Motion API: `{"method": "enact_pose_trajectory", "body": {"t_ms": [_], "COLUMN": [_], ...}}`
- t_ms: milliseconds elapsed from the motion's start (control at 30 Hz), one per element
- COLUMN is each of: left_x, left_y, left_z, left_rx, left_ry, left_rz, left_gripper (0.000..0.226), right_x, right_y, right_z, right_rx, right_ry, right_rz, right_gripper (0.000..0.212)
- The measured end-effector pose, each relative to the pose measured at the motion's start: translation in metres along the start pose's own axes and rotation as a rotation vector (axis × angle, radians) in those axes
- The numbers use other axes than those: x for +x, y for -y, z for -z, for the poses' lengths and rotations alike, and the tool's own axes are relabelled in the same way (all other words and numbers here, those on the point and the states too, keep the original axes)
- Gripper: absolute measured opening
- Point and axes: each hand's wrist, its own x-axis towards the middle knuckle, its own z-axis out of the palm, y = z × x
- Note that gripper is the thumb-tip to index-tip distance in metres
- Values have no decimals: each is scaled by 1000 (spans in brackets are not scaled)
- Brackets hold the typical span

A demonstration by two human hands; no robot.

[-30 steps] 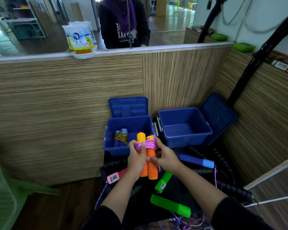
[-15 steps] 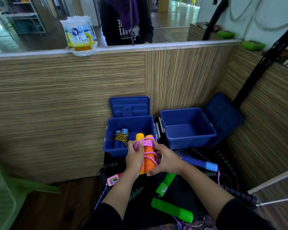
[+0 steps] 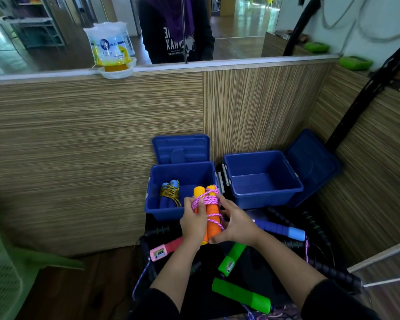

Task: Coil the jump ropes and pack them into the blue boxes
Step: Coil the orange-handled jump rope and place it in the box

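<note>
Gym or sports-hall equipment corner: wood-laminate partition (image 3: 102, 139) at 12 o'clock, mirror (image 3: 240, 26) above reflecting polished hall flooring, loose jump ropes (image 3: 280, 229) heaped at 5 o'clock, blue storage boxes (image 3: 263, 179) at 1 o'clock.

a low black counter (image 3: 261, 262) in the corner carries two open blue boxes (image 3: 263, 181), a blue handle (image 3: 280, 228), two green handles (image 3: 240, 294) and a pink handle (image 3: 165, 249).
</note>
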Motion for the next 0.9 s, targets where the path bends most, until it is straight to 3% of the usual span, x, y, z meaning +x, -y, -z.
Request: {"method": "enact_pose_trajectory", "body": {"t_ms": [133, 233, 333, 433, 533, 667, 800, 900], "left_x": [4, 12, 28, 52, 77, 112, 133, 137], "left_y": [6, 6, 5, 12, 27, 57, 86, 96], "left_z": [4, 12, 21, 32, 51, 75, 78, 73], "left_rx": [-96, -133, -147, -128, 79, 561, 754, 808], "left_ry": [-11, -24, 25, 88, 42, -82, -116, -176], "left_rz": [2, -47, -54, -25, -106, -321, -479, -564], "left_gripper": [20, 16, 18, 34, 41, 43, 42, 41], "right_x": [10, 24, 40, 64, 91, 129, 165, 183], "right_y": [7, 16, 27, 27, 21, 15, 2, -13], "right_z": [1, 2, -3, -13, -23, -28, -35, -43], "right_rx": [71, 248, 383, 392, 439, 469, 416, 360], "right_ry": [114, 179, 100, -25, -103, -176, -152, -151], "right_rz": [-64, -111, -148, -155, -149, -161, -191, -302], "right_gripper": [131, 114, 88, 83, 83, 76, 67, 72]}}
